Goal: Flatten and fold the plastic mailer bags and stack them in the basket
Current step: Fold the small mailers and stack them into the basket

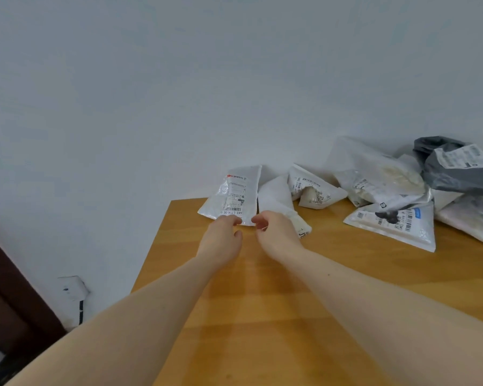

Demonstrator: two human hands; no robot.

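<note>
Against the plain white wall, your counter (262, 302) holds unfolded mailer bags (388, 190), no basket visible; your left hand (221, 240) and right hand (276, 235), fingers curled, reach the nearest white mailer (234, 193), grip unclear.

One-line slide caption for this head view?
Both hands, left and right, reach for a white labelled mailer at the wooden table's far edge, more mailers piled right.

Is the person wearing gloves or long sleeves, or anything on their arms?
No. The left hand and right hand are both bare, with no gloves. The forearms are bare too: no sleeves show anywhere in the picture. No watch, bracelet or ring can be seen on either wrist or on the fingers.
</note>
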